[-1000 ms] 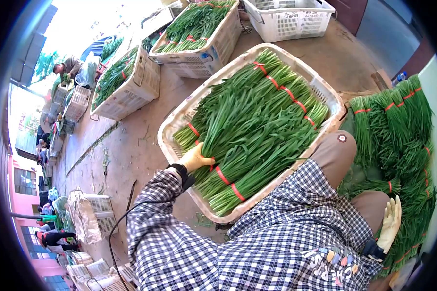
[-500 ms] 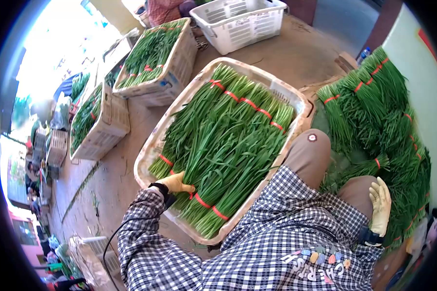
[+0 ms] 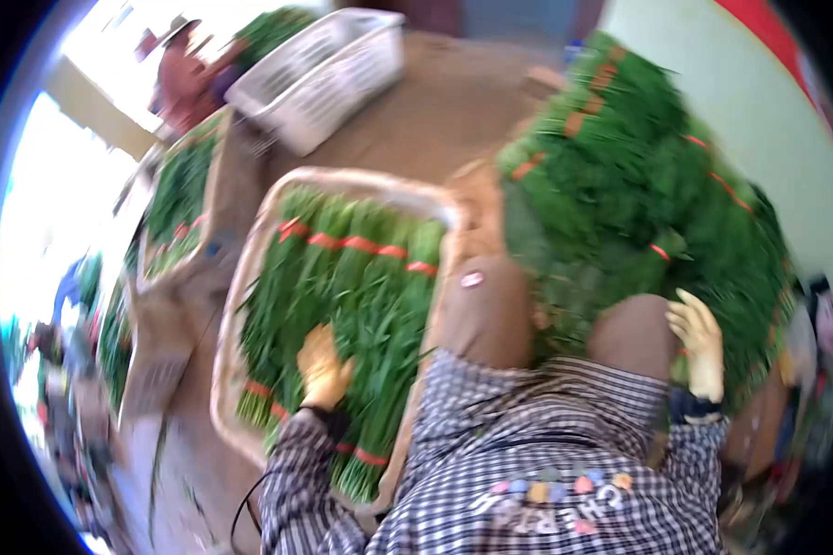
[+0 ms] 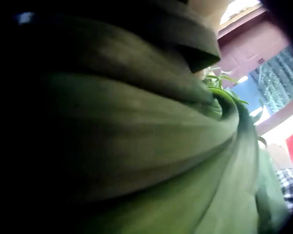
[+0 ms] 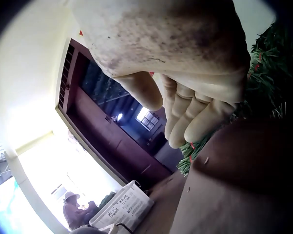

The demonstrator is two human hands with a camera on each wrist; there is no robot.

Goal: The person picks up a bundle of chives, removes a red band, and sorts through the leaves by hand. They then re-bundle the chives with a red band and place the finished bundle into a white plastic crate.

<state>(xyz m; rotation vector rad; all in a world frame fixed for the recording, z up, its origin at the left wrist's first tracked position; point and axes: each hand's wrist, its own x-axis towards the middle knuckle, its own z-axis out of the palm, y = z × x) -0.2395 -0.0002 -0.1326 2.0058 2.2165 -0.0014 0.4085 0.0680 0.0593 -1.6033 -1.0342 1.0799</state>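
Note:
The gloved left hand (image 3: 324, 370) rests on green leafy bundles (image 3: 379, 324) tied with red bands, inside a white crate (image 3: 224, 370) before the person's knees. Blurred green leaves (image 4: 176, 131) fill most of the left wrist view, hiding that hand. Beside the right knee, the gloved right hand (image 3: 702, 347) is raised with relaxed fingers and holds nothing. Its pale glove (image 5: 176, 58) shows dark smudges in the right wrist view, fingers slightly bent. Near it lies a large heap of banded green bundles (image 3: 620, 139).
An empty-looking white crate (image 3: 342, 83) stands at the back, next to a person in a hat (image 3: 185, 74). Another filled crate (image 3: 217, 194) is at the left. A pale wall (image 3: 722, 102) rises behind the heap. Brown floor (image 3: 435, 92) lies between.
The head view has swung to the right and is blurred. My left hand has moved from the bundles' banded end onto their leaves, its grip released. The right hand stays beside the knee.

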